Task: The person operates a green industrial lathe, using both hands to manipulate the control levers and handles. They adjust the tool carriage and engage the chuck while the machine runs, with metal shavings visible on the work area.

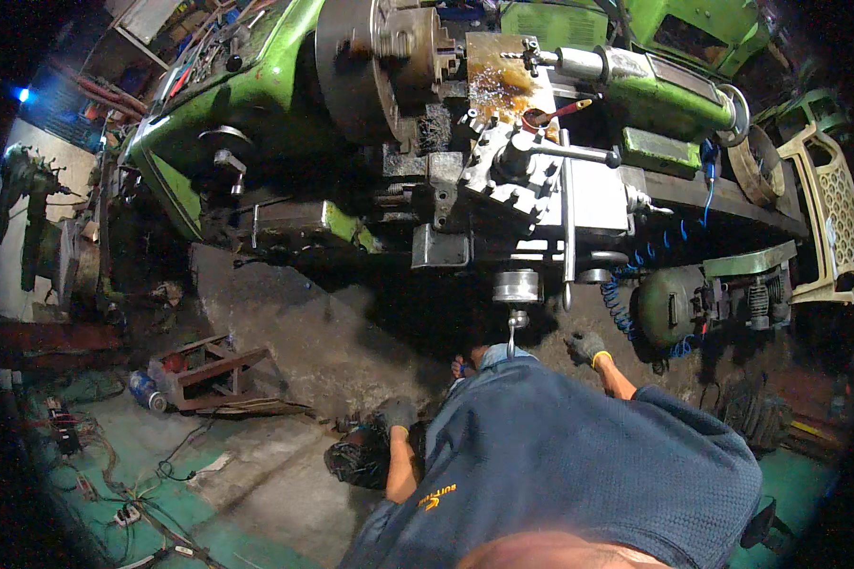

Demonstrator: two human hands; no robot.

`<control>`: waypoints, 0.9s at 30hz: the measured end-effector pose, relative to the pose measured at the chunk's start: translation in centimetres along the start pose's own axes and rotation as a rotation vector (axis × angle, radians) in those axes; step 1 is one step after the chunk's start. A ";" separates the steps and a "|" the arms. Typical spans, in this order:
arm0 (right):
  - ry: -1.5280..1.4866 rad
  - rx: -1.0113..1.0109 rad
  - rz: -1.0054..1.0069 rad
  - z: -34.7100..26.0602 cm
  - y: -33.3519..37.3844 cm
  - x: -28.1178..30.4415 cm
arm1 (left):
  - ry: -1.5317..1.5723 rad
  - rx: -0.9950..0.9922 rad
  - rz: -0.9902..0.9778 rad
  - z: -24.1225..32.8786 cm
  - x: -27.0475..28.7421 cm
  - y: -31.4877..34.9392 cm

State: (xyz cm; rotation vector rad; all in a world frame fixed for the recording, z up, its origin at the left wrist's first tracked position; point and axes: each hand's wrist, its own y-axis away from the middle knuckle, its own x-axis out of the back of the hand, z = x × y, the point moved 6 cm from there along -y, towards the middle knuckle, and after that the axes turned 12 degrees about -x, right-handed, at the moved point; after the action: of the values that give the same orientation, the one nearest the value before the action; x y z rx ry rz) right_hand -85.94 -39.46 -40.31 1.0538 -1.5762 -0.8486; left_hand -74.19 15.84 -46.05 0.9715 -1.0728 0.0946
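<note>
I look down over my dark blue shirt at a large green metal lathe (256, 104). My left hand (398, 413), in a dark glove, hangs by my side above a black bag (356, 460) on the floor and holds nothing I can see. My right hand (587, 345), also gloved, is raised near the lathe's front, below a long steel lever (567, 228) and right of a small crank handle (515, 322). Its fingers are curled, and nothing shows in them. The round chuck (370, 57) and the tool post (517, 161) sit above.
A blue coiled hose (626, 303) and a green motor (669, 303) hang right of my right hand. A red metal frame (209, 370) and a plastic bottle (147, 391) lie on the floor at left. Cables (133, 493) trail across the green floor. A pale plastic chair (830, 218) stands far right.
</note>
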 end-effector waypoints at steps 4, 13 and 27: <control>-0.072 0.065 -0.025 -1.7 -0.7 0.3 | 0.258 0.053 0.197 -1.6 1.2 -1.3; -0.020 -0.094 -0.033 2.3 -0.6 -0.7 | 0.067 0.012 0.006 -1.6 -1.8 -2.8; -0.001 -0.058 -0.026 1.8 -0.4 -1.1 | 0.202 0.023 0.008 0.1 0.0 -0.1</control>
State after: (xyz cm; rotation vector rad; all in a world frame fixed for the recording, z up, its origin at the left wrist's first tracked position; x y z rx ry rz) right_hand -87.50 -38.60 -41.48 1.0346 -1.5323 -0.9073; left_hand -74.22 15.68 -46.08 0.9565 -0.8911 0.2075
